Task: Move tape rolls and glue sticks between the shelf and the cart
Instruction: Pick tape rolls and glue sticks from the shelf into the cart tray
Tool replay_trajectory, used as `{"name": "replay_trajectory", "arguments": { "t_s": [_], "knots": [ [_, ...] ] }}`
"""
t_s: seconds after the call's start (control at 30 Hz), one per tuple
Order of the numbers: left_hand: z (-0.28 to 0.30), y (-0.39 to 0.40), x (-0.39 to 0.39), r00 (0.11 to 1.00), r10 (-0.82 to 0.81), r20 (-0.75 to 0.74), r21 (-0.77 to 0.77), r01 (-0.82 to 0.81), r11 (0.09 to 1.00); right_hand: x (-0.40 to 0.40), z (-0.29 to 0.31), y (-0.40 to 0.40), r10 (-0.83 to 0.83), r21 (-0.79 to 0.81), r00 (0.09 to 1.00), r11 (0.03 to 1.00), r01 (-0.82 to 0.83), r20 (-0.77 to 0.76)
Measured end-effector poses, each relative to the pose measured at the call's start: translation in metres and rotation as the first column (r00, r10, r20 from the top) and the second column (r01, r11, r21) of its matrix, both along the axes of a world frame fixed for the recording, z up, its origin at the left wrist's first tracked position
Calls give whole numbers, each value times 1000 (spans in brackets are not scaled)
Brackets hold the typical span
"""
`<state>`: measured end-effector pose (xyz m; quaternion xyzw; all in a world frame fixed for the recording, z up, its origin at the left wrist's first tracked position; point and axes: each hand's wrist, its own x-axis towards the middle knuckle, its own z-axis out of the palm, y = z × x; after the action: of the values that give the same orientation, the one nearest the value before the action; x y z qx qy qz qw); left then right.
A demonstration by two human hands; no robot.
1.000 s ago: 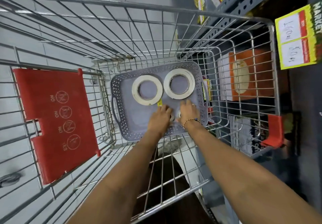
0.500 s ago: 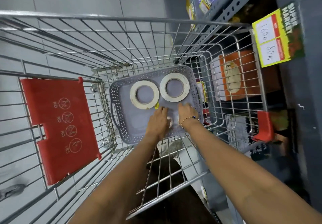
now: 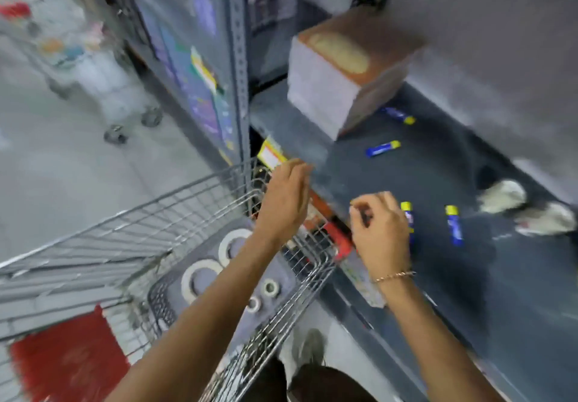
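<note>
Two large white tape rolls (image 3: pixel 200 279) (image 3: pixel 234 245) and two small rolls (image 3: pixel 270 287) (image 3: pixel 253 304) lie in a grey perforated basket (image 3: pixel 159 301) inside the wire cart (image 3: pixel 187 189). Several blue glue sticks with yellow caps lie on the dark shelf (image 3: pixel 438 276): one (image 3: pixel 454 225) to the right of my right hand, one (image 3: pixel 407 210) partly behind it, and two farther back (image 3: pixel 382 148) (image 3: pixel 398 115). My left hand (image 3: pixel 284 201) hovers over the cart's right rim, fingers apart and empty. My right hand (image 3: pixel 380 232) is over the shelf, fingers loosely curled, nothing seen in it.
A brown and white box (image 3: pixel 337 79) stands at the back of the shelf. Crumpled white pieces (image 3: pixel 503 195) (image 3: pixel 544 218) lie at the right. A grey upright post (image 3: pixel 240 73) borders the shelf. Another cart (image 3: pixel 93 66) stands on the floor, far left. The red seat flap (image 3: pixel 62 358) is near left.
Both hands left the basket, leaving the two small rolls lying in it. My view swung right to the shelf; my right hand moved over the glue sticks and my left rose above the cart rim.
</note>
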<state>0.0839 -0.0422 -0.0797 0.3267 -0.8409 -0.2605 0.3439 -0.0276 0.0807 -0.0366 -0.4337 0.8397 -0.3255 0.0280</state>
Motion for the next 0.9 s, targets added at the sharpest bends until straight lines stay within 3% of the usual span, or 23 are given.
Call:
{"name": "replay_trajectory", "arguments": {
  "t_s": [0.1,0.17,0.3,0.4,0.47,0.57,0.67,0.73,0.8,0.9],
  "knots": [
    [33,-5,-68,989,-138,61,-54,141,989,-45,4,34,-233,126,972,964,233,-10],
    [40,-13,-109,959,-174,225,-7,180,984,-60,-3,41,-259,303,965,918,257,-35],
    [32,-24,-172,718,-144,681,-68,258,964,-69,-12,38,-279,406,956,867,290,-86],
    [17,-24,-187,666,-107,738,-72,235,969,-74,-15,33,-313,401,949,865,302,-41],
    [14,-19,-187,702,-77,708,-82,190,978,-80,-15,34,-368,320,927,889,329,69],
    [24,-11,-176,805,-84,587,-11,112,994,-86,-13,31,-388,117,828,920,374,404],
    [30,-3,-141,915,-39,401,202,-46,978,-87,-14,18,-313,24,678,916,400,665],
    [30,4,-105,959,-2,284,431,-125,894,-81,-19,0,-251,29,634,940,339,731],
    [26,9,-61,990,67,122,670,-132,731,-62,-25,-22,-171,36,625,974,222,762],
    [15,13,9,972,236,19,832,-147,535,-17,-35,-55,-53,32,614,998,45,787]
  ]
}}
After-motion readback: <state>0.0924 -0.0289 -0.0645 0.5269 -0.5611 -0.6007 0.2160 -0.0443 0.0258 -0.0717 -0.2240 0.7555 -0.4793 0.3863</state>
